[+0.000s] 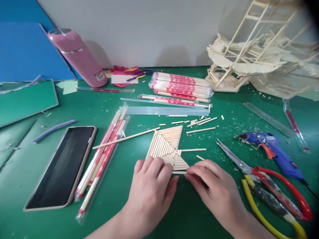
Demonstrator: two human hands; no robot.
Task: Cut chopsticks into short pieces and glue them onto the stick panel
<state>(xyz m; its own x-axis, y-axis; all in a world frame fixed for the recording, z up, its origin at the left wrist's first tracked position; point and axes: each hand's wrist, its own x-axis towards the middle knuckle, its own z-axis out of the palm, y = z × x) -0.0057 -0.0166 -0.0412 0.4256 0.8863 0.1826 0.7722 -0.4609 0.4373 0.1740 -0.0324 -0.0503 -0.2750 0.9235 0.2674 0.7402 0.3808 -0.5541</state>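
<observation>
A flat panel of short wooden sticks [161, 144], laid in slanting sections that meet near its middle, lies on the green table. My left hand [152, 189] presses bent fingers onto its near edge, fingertips partly hidden. Close by on the right, my right hand [213, 186] pinches the end of a short stick [179, 172] along the panel's near edge. Just right of the panel lies another cut stick [193, 150]. One long chopstick [127, 137] runs from the panel's upper left across wrapped chopsticks [99, 159].
At right are scissors [245, 169] with red and yellow handles and a blue glue gun [271, 146]. A phone [61, 166] lies left. Behind stand a pink bottle [79, 58], a chopstick bundle [180, 85], glue sticks [164, 111] and a stick-built model [239, 59].
</observation>
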